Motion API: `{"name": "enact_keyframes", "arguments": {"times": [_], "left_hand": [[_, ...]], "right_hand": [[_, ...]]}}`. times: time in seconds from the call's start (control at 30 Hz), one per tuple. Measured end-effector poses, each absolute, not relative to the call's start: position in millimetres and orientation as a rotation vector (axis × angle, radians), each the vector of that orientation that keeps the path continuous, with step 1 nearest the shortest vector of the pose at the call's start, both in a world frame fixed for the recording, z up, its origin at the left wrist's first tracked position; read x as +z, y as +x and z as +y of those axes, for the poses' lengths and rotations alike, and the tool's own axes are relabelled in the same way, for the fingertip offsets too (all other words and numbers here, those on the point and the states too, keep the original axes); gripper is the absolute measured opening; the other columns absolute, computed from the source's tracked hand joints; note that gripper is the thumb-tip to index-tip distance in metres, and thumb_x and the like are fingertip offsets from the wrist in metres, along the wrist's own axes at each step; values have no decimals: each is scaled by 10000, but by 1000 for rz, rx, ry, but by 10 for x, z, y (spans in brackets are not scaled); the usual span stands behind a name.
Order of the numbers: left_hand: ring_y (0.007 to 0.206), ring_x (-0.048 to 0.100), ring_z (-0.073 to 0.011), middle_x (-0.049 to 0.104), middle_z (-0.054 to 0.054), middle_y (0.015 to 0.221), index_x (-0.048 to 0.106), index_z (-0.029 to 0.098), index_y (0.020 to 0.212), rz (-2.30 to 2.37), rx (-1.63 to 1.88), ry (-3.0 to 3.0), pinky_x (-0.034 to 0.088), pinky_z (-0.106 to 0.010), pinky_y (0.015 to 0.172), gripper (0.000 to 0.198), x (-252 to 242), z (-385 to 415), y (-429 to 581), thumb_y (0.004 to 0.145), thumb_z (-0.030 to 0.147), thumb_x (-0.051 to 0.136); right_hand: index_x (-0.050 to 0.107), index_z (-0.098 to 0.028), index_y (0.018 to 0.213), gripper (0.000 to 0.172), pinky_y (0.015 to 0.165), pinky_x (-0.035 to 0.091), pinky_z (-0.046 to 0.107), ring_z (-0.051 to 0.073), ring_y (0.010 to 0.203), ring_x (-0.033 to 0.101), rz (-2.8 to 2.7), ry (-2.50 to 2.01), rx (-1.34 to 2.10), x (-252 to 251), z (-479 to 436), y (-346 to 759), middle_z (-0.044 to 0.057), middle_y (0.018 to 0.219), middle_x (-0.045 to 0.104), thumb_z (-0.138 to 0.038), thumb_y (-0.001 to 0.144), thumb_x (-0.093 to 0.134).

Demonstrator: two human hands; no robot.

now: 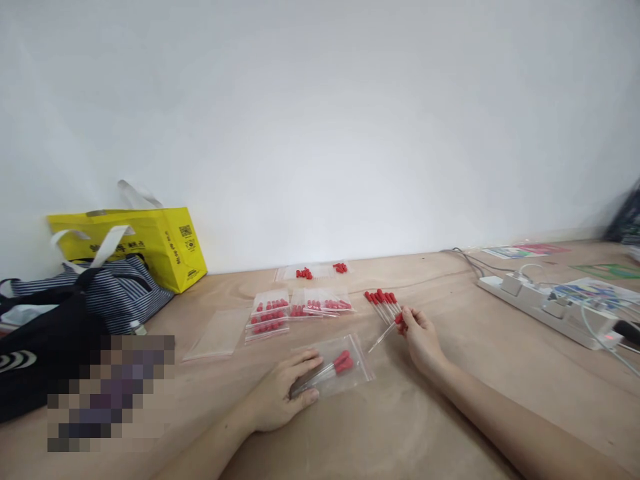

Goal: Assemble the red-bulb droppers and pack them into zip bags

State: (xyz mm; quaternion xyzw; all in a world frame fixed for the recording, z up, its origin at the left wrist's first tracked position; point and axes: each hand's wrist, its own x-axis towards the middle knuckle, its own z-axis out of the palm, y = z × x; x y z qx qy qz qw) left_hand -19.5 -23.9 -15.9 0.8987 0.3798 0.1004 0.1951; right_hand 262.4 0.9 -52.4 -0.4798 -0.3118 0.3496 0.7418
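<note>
Red-topped glass droppers lie inside a clear zip bag (357, 375) in front of me. My left hand (283, 393) rests at the bag's left end, fingers and thumb around its edge. Between the fingertips of my right hand (419, 335) is the red bulb of a single dropper (384, 335), whose glass tip points down and left toward the bag's mouth. Just behind it, several loose droppers (383, 300) fan out on the table. Farther back and left lie several filled bags (269, 313) with red bulbs showing through.
Flat clear bags (215, 335) lie left of the filled ones. Two bags with red bulbs (304, 273) sit near the wall. A yellow bag (183, 247) and striped cloth bag (123, 293) stand left. At right is a power strip (550, 313) with cables.
</note>
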Motion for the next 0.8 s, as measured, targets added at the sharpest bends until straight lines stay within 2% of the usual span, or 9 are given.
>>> {"name": "enact_keyframes", "arguments": {"times": [0.5,0.7,0.8], "left_hand": [[1220,331,-237,360,-37,1349,409,264,1251,1058,320,2503,280,-423,1004,471,-121,-254,-176,802,384,483],[1218,334,-234,361,-33,1348,414,271,1248,1062,338,2504,273,-424,1006,468,-165,-246,-186,799,381,489],[1211,345,-237,375,-27,1340,427,275,1238,1051,365,2505,280,-428,1001,458,-169,-244,-185,797,383,492]], "right_hand": [[505,-200,672,371,502,417,233,107,501,503,-748,-950,1208,-518,-149,2383,-26,579,553,-497,543,687],[562,-156,685,326,585,448,227,94,564,544,-1095,-939,1424,-449,-248,2343,-14,629,591,-410,551,717],[600,-145,696,307,531,430,211,80,502,516,-1267,-973,1438,-433,-265,2332,-29,564,581,-377,538,723]]}}
